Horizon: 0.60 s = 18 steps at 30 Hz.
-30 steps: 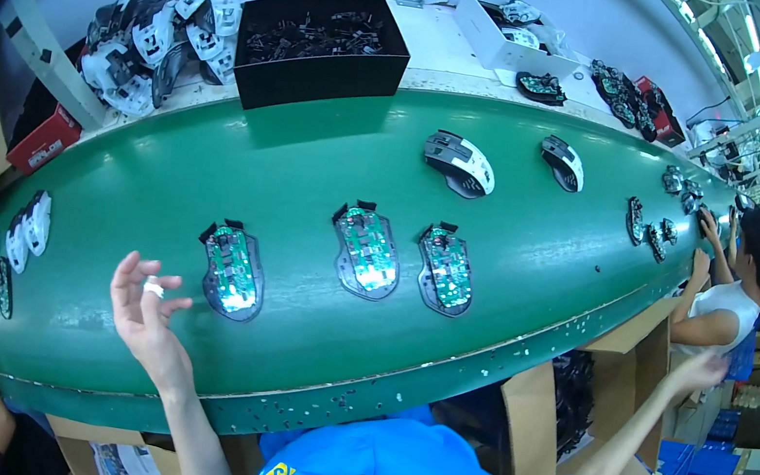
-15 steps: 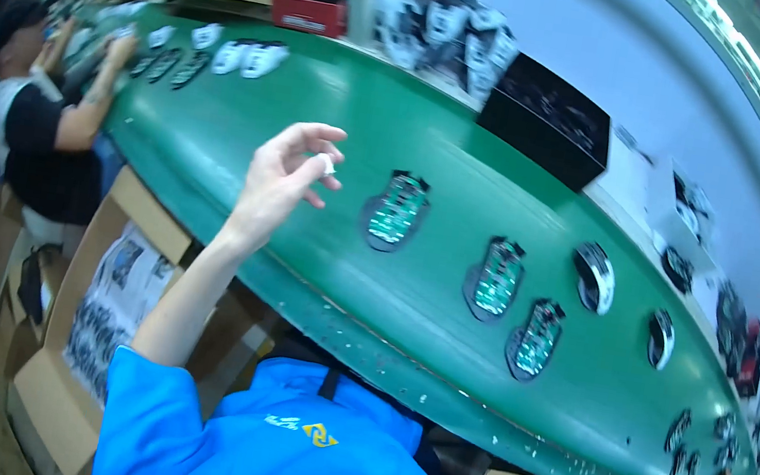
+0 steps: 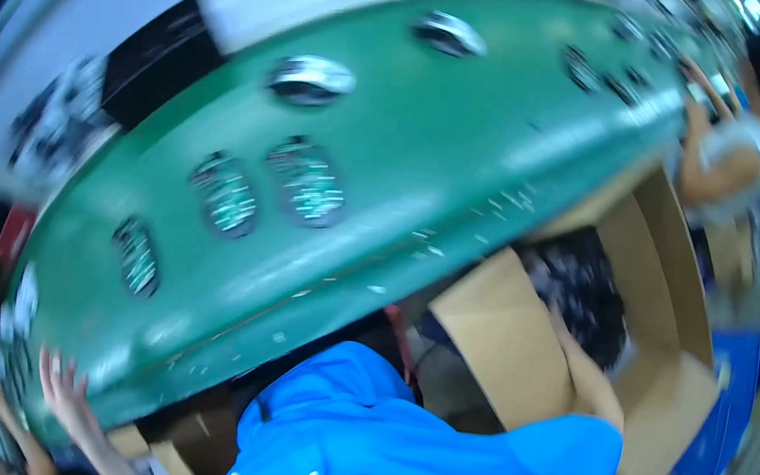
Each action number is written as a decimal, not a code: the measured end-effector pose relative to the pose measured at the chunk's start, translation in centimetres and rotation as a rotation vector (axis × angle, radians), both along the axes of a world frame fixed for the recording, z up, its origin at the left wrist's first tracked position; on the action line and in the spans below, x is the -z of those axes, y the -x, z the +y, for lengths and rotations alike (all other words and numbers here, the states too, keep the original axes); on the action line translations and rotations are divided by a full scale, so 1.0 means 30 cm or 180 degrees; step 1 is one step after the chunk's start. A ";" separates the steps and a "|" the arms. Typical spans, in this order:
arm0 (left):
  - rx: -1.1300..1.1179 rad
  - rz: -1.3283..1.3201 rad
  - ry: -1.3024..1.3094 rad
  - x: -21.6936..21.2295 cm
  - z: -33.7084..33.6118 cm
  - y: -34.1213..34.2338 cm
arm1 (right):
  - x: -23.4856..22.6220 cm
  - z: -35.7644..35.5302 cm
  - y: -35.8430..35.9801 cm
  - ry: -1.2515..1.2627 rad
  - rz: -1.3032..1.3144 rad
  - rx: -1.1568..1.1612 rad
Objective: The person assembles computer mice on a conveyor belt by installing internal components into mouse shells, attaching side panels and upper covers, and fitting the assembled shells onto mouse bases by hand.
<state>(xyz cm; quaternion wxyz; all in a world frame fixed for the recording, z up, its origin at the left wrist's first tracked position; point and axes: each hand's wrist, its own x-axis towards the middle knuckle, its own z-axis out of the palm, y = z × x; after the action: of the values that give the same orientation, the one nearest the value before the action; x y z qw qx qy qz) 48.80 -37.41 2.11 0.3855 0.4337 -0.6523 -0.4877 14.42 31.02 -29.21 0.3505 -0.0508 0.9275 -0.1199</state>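
Observation:
My left hand [image 3: 65, 390] is over the green table's left end, its fingers stretched out and blurred. I make out nothing held in it. My right arm reaches down into an open cardboard box [image 3: 492, 328] of dark, shiny parts [image 3: 580, 282]; my right hand [image 3: 561, 322] is partly sunk among them, its fingers hidden. On the table lie three oval, mouse-shaped bases with green circuit boards: a near-left base [image 3: 137, 257], a middle base [image 3: 226, 195] and a right base [image 3: 307, 182]. Beyond them sit a black-and-silver curved shell [image 3: 310, 80] and a similar shell [image 3: 450, 35].
A black box [image 3: 166, 58] stands along the table's far side beside a pile of white-and-black parts [image 3: 59, 116]. At the right, a co-worker [image 3: 736, 158] works at the table; another person's arm [image 3: 14, 419] is near my left hand. Blue crates [image 3: 731, 388] stand beyond the cardboard box.
The view has swung to the right. My left hand, which pinched a small white piece, now has its fingers stretched out. My right arm has come into view, reaching into the cardboard box.

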 end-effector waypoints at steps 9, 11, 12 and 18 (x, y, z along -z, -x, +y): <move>0.0997 0.0009 -0.0183 0.087 -0.109 0.190 | 0.151 0.421 -0.367 0.0066 -0.0206 0.0317; 0.0866 -0.0079 -0.0152 0.083 -0.065 0.210 | 0.172 0.401 -0.361 -0.0160 0.0114 0.0094; 0.0772 -0.0071 -0.0145 0.079 -0.057 0.212 | 0.145 0.380 -0.316 -0.0106 0.0141 0.0359; 0.0423 -0.0282 -0.0157 0.016 0.043 0.226 | -0.007 0.153 -0.237 0.0684 0.0287 0.0759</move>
<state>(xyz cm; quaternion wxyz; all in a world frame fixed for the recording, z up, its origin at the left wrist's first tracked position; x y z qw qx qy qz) 42.02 -36.12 1.62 0.3123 0.4199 -0.6839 -0.5084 21.51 35.60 -29.01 0.2843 0.0171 0.9236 -0.2567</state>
